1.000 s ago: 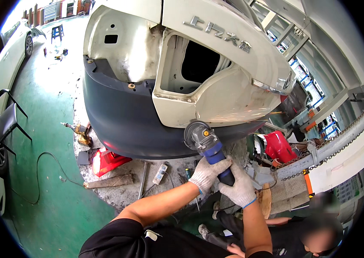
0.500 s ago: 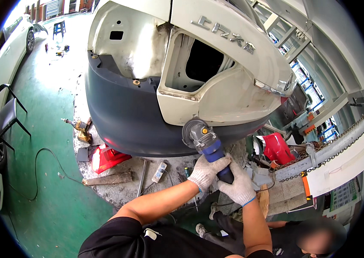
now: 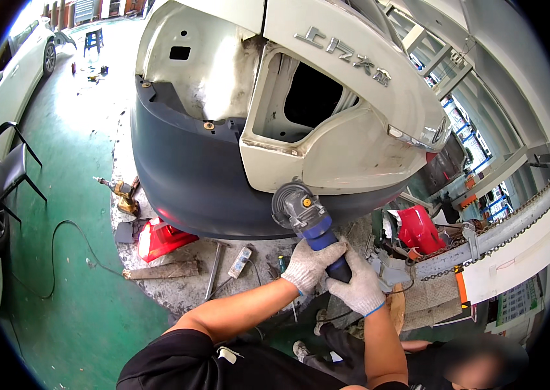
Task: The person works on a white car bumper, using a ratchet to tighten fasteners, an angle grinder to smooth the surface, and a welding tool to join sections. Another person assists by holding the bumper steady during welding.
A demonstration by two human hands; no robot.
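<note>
A blue angle grinder point(image 3: 317, 229) is in both my gloved hands, its guarded disc end pointing up and away from me. My left hand point(image 3: 308, 263), in a whitish work glove, wraps the body just behind the blue housing. Around the dark rear handle closes my right hand point(image 3: 358, 283), gloved the same way. The grinder head is in front of the dark grey bumper point(image 3: 190, 188), below the lower edge of the cream tailgate point(image 3: 346, 156); whether the disc touches the bumper cannot be seen. An open lamp recess point(image 3: 271, 130) shows bare in the car's rear corner.
A red tail lamp point(image 3: 158, 240), a cordless power tool point(image 3: 125, 198) and a metal bar point(image 3: 215, 272) lie below the bumper. A black chair point(image 3: 15, 166) and a white car point(image 3: 12, 97) stand left. Someone in dark clothing point(image 3: 411, 364) is low at right, near a chained beam point(image 3: 483, 244).
The grinder and both hands have shifted slightly left and down in the picture. The car appears a little to the right. My grip looks the same.
</note>
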